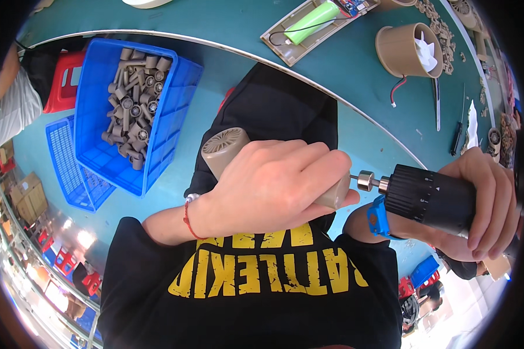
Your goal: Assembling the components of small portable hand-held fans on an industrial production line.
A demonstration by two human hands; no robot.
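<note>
My left hand (273,180) is wrapped round a taupe handheld fan (224,148). Its round slatted head sticks out on the left, and the end of its handle shows below my fingertips. Much of the body is hidden by the hand. My right hand (489,203) grips a black electric screwdriver (428,198), held level and pointing left. The silver chuck and thin bit reach up to the handle end by my left fingers; whether the tip sits in a screw is hidden.
A blue crate (183,99) full of similar fans stands at left, beside a blue basket (70,168) and a red stool (64,81). The green table (233,23) carries an open casing with a green battery (312,22), a tan cylinder (390,52), tweezers (437,104) and small parts.
</note>
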